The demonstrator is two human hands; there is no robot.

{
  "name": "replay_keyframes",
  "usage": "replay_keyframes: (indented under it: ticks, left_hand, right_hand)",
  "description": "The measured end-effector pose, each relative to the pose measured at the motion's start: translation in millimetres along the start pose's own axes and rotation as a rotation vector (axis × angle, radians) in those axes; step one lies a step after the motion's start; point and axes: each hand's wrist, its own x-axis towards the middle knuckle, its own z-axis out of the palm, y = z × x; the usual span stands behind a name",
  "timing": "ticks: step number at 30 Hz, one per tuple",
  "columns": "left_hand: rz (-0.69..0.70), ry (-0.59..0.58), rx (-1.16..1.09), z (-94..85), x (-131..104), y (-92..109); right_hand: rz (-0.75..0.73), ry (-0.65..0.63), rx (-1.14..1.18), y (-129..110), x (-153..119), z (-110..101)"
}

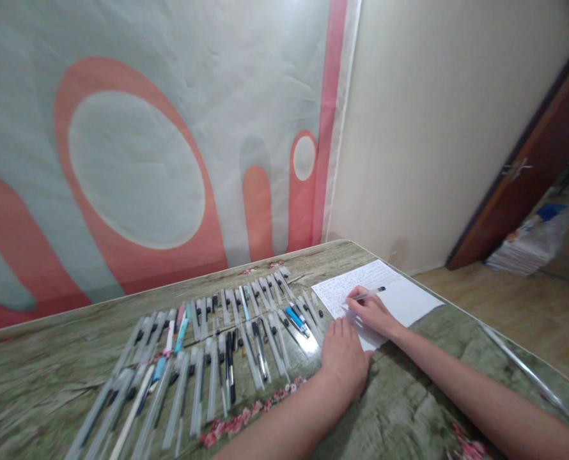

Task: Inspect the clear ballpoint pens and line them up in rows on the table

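Observation:
My right hand (368, 311) is closed around a pen (371, 293) with a clear barrel and a dark end, its tip down on a white sheet of paper (412, 303). Rows of handwriting cover the upper and left part of the sheet. My left hand (344, 358) lies flat, palm down, at the paper's lower left edge, fingers extended and nothing in it. Just left of that hand are blue pens (296, 319) among many clear pens with black caps (246, 358), laid out in two rough rows.
The green patterned table (39, 396) has a rounded right edge beside the wooden floor (428, 278). A clear tube-like strip (527, 367) lies along that edge. A wall hanging (135, 172) rises behind. At right are a brown door (529, 147) and a plastic-wrapped stack (524, 249).

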Motion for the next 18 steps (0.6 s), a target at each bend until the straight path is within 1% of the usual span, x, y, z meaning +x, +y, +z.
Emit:
replay_keyframes:
  ticks: [4, 11, 14, 18]
  left_hand:
    - [0.005, 0.011, 0.001, 1.6, 0.4, 0.4]
    - [0.000, 0.002, -0.005, 3.6, 1.0, 0.4]
    - [-0.003, 0.010, -0.006, 4.0, 0.8, 0.3]
    - [0.003, 0.022, -0.001, 3.9, 0.2, 0.2]
  right_hand:
    - [-0.045, -0.030, -0.024, 2.1, 0.1, -1.0]
    - [-0.035, -0.013, -0.032, 5.1, -0.8, -1.9]
    - [-0.046, -0.027, -0.039, 6.0, -0.7, -1.6]
    - [-0.030, -0.006, -0.040, 6.9, -0.5, -1.3]
